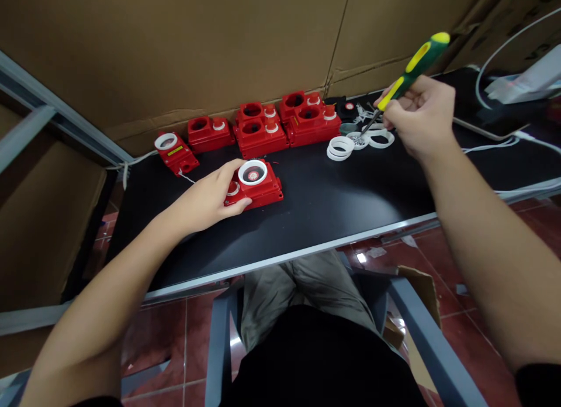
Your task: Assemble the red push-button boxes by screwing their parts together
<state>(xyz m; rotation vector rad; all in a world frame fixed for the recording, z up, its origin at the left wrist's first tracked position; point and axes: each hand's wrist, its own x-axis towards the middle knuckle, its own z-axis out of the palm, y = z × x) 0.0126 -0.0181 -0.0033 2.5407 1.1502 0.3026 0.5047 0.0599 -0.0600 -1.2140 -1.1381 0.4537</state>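
Note:
My left hand (214, 196) grips the left end of a red housing (267, 190) lying on the black table. That housing carries a white ring (253, 172) around a dark round insert with a red-and-white centre. In my right hand (421, 114) is a screwdriver (412, 71) with a green and yellow handle. Its shaft slants down to the left, and the tip is over a small round dish of screws (358, 140). White rings (339, 148) lie to the left of the dish, and another white ring (381, 138) lies to its right.
Several red housings (263, 142) stand along the cardboard wall (219, 44) at the back. A red unit with a white ring (177, 155) sits at the left. A dark flat tablet-like panel (482, 111) and white cables (526, 137) lie at the right. The table's metal edge (307, 250) runs in front.

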